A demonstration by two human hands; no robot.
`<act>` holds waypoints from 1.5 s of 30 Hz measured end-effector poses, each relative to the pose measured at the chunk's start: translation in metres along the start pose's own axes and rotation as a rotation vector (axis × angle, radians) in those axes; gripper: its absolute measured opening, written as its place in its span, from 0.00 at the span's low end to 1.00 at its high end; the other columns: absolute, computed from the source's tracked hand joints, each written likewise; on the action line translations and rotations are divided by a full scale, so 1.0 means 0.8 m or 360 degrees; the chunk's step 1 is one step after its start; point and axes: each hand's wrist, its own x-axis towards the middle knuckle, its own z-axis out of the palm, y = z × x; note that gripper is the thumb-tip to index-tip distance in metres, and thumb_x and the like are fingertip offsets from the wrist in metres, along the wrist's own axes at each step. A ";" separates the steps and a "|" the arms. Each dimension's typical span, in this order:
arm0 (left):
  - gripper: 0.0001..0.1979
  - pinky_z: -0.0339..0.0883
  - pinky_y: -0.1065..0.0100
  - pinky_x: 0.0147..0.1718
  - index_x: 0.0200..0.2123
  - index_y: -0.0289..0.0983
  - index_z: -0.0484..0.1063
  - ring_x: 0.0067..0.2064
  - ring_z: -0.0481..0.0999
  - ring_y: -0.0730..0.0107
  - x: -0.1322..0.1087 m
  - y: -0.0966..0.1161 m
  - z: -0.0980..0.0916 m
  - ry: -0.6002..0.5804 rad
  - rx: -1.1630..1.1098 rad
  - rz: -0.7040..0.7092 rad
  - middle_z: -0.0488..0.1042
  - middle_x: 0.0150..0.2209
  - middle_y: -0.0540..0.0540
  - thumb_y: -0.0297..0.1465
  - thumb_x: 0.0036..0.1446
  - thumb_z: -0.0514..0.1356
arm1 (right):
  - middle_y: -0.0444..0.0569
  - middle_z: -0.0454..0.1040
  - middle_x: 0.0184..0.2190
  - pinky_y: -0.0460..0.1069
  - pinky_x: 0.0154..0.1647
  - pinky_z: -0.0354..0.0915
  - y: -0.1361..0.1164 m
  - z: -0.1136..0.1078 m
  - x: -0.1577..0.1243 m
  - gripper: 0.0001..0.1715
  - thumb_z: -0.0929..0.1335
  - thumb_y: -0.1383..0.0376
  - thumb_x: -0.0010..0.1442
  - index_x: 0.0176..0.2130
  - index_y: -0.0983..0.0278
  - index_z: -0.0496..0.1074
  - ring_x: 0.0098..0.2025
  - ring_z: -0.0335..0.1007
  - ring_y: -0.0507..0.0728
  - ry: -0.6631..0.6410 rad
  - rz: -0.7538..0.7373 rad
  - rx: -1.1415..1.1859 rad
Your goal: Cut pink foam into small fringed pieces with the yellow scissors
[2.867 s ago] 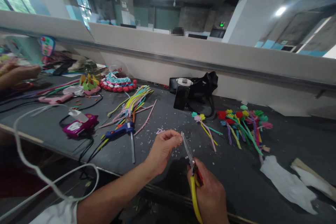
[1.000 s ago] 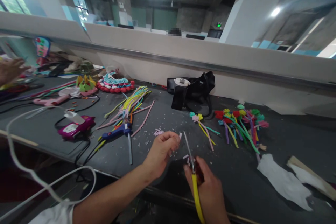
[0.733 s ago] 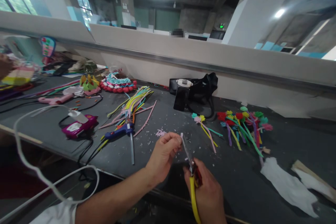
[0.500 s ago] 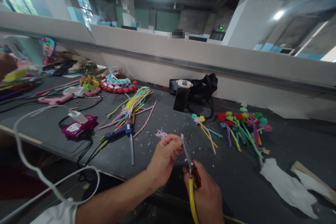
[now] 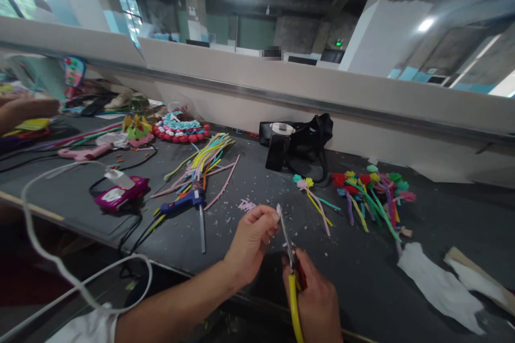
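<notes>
My left hand (image 5: 254,244) is closed in a pinch, thumb against fingertips, on a small pale lilac piece (image 5: 278,207) that is mostly hidden. In my right hand (image 5: 316,295) are scissors (image 5: 294,300) with yellow and red on the handles. Their blades point away from me, tips touching or almost touching the pinched piece, and look nearly closed. Short lilac pipe-cleaner pieces (image 5: 247,205) lie in a small heap just beyond my left hand, with tiny pale clippings scattered around. To the right lies a small pipe-cleaner flower bunch (image 5: 308,185) with pink, yellow and teal stems.
A blue glue gun (image 5: 181,203) and loose pipe cleaners (image 5: 209,155) lie left of my hands. More pipe-cleaner flowers (image 5: 374,187) and a white cloth (image 5: 440,284) are at right. A black bag (image 5: 309,139) sits against the partition. A white cable (image 5: 36,236) loops at left.
The scissor blades look narrower and more closed, while my left hand stays almost in place. At the far left, another person's hand has come further into view.
</notes>
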 end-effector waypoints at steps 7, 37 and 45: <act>0.04 0.55 0.73 0.29 0.25 0.35 0.71 0.27 0.61 0.77 0.002 0.003 -0.001 0.0047 0.0248 0.0141 0.65 0.23 0.53 0.28 0.47 0.64 | 0.44 0.77 0.25 0.43 0.26 0.65 -0.007 -0.010 0.013 0.18 0.63 0.52 0.61 0.37 0.61 0.74 0.23 0.73 0.52 0.0026 0.0223 0.0299; 0.05 0.57 0.72 0.31 0.24 0.35 0.71 0.27 0.65 0.75 0.004 0.008 -0.002 -0.0020 0.0227 0.0074 0.68 0.22 0.51 0.29 0.49 0.62 | 0.50 0.80 0.30 0.43 0.27 0.67 -0.002 -0.002 0.006 0.22 0.63 0.53 0.63 0.43 0.67 0.76 0.26 0.76 0.53 0.0314 -0.0190 -0.0009; 0.04 0.58 0.72 0.31 0.25 0.35 0.72 0.27 0.66 0.74 0.003 0.008 -0.002 -0.0058 0.0213 0.0068 0.70 0.22 0.51 0.29 0.49 0.62 | 0.48 0.80 0.31 0.43 0.30 0.68 -0.006 -0.007 0.005 0.19 0.64 0.54 0.62 0.43 0.64 0.75 0.29 0.77 0.53 0.0201 -0.0119 0.0070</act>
